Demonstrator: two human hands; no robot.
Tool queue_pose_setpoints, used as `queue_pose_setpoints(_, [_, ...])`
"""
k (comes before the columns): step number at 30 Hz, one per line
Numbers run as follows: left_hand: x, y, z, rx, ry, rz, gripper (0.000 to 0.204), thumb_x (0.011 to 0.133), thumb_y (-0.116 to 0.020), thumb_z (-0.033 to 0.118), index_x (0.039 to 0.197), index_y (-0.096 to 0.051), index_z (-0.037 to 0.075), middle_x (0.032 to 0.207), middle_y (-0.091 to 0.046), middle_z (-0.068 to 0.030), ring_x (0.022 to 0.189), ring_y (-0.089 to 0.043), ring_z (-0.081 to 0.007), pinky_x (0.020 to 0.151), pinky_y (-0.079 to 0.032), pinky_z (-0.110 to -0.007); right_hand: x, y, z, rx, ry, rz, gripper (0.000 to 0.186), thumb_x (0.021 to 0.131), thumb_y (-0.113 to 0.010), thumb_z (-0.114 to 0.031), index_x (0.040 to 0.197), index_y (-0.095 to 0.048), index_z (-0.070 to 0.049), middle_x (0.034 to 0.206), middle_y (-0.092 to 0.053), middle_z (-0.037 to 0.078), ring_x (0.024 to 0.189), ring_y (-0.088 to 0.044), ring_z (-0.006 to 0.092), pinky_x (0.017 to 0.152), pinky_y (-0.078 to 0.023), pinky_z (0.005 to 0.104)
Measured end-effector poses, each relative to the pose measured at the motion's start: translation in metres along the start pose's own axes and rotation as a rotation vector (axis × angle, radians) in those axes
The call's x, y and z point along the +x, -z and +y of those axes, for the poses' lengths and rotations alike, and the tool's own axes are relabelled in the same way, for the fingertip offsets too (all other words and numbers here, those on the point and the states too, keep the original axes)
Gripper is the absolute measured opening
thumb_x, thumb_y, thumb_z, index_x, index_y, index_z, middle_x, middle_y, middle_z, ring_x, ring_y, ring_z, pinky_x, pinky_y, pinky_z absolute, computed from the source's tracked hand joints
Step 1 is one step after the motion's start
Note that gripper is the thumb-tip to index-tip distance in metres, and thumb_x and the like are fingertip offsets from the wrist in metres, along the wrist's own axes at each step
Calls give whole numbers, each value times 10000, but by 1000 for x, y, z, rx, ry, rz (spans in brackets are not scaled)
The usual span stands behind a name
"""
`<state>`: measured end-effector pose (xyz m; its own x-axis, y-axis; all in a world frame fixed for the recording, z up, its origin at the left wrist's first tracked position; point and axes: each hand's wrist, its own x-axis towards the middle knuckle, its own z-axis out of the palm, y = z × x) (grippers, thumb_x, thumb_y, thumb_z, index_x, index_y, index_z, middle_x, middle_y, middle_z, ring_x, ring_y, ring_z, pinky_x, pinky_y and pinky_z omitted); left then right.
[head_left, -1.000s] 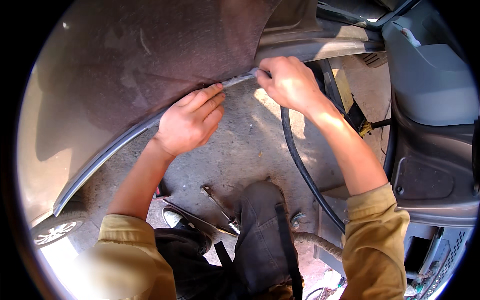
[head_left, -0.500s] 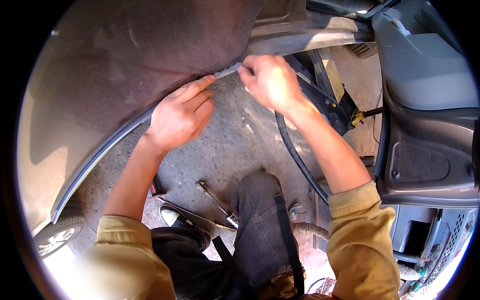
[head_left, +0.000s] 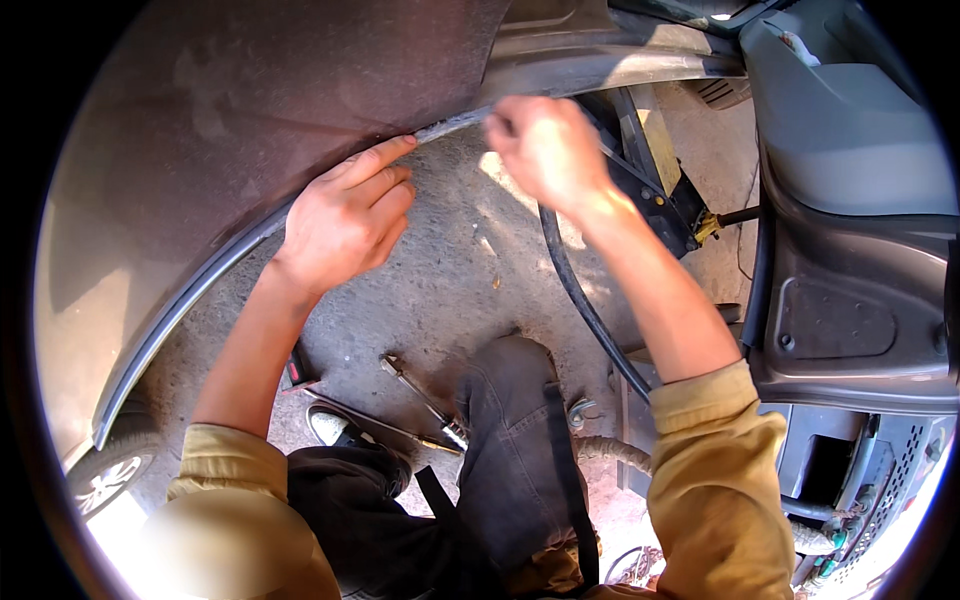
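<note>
My left hand (head_left: 345, 220) has its index fingertip on the lower edge of a dark brown car panel (head_left: 290, 80), at a greyish, crinkled strip (head_left: 445, 125). Its lower fingers are bent and the thumb is hidden. To the right, my right hand (head_left: 548, 150) is blurred, fingers curled together at the edge's right part; whatever they may hold is hidden. A black hose (head_left: 575, 290) hangs below this hand.
A black jack-like frame with yellow fittings (head_left: 707, 225) stands under the body. Grey and dark vehicle trim (head_left: 850, 140) is at right, a wheel (head_left: 115, 470) at lower left. Long metal tools (head_left: 425, 405) lie on the concrete floor (head_left: 450, 280) beside my knee.
The view has shifted, so the surroundings sit higher and further left. My left fingertip stays on the edge; my right hand looks slightly further from the strip and more blurred.
</note>
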<state>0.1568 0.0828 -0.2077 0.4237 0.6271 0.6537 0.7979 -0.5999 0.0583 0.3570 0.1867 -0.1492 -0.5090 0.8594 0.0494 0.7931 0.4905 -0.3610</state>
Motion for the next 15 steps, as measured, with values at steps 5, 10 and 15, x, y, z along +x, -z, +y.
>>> queue_pose_setpoints(5, [2,0,2,4,2,-9,141,702,-670,2,840,-651,23,987,-688,-88,1177,-622,-266,874,-557,-360,-2,-3,-9,-119,4,-46,179,914,-585,-163,849,-716,-59,781,-719,176,746,-731,276,783,-596,421])
queue_pose_setpoints(10, [5,-4,4,-31,7,18,152,698,-674,0,847,-659,24,996,-692,-91,1176,-623,-264,873,-557,-355,4,15,27,-68,-6,57,238,962,-556,-180,825,-667,-20,754,-680,212,693,-688,323,728,-548,440])
queue_pose_setpoints(15, [7,-1,4,-38,15,31,144,701,-671,-1,842,-657,24,987,-694,-90,1161,-631,-263,868,-558,-357,5,14,20,-23,-16,67,230,954,-556,-162,822,-670,-12,769,-682,226,726,-696,348,728,-543,458])
